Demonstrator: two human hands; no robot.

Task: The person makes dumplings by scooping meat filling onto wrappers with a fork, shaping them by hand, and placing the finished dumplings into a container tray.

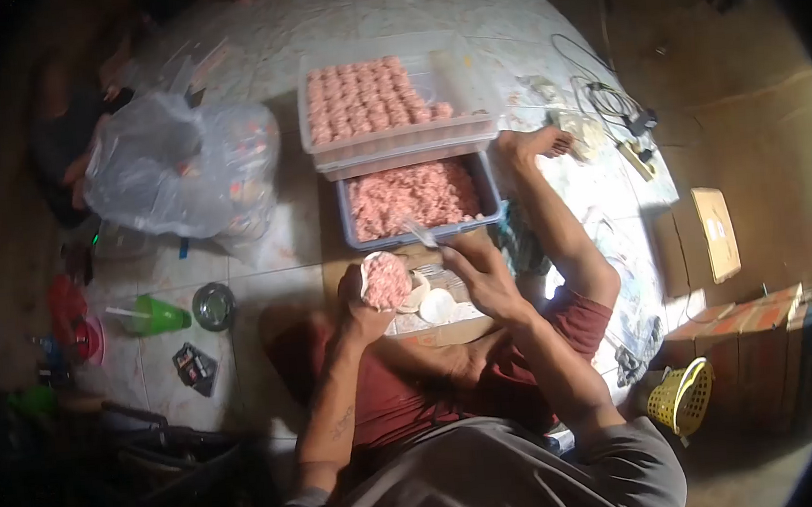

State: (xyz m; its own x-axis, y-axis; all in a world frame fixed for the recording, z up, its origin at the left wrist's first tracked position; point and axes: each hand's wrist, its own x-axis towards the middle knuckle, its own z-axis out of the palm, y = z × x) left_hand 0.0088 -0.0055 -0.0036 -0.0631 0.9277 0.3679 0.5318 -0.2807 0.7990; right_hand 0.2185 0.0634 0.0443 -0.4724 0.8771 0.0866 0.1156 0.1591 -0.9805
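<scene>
Clasped snugly in the left hand's [357, 307] grip: a pale-rimmed cup [364, 281] heaped with pink mince [389, 281], coarse and lumpy, over the cardboard [460, 331]. Gripped in the right hand [484, 271], fingers closed: a metal fork [419, 233], by the tub's [489, 190] near edge. Beyond, in the tub: loose, crumbly, pink-and-white meat [411, 194]. Farther, in the clear box [453, 67]: neat rows of meatballs [361, 100], packed from the left edge.

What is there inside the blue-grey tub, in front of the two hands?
The blue-grey tub holds a lumpy pink minced mixture. This mixture covers the tub's floor, so anything beneath cannot be seen. The clear plastic box hides the tub's far edge.
</scene>
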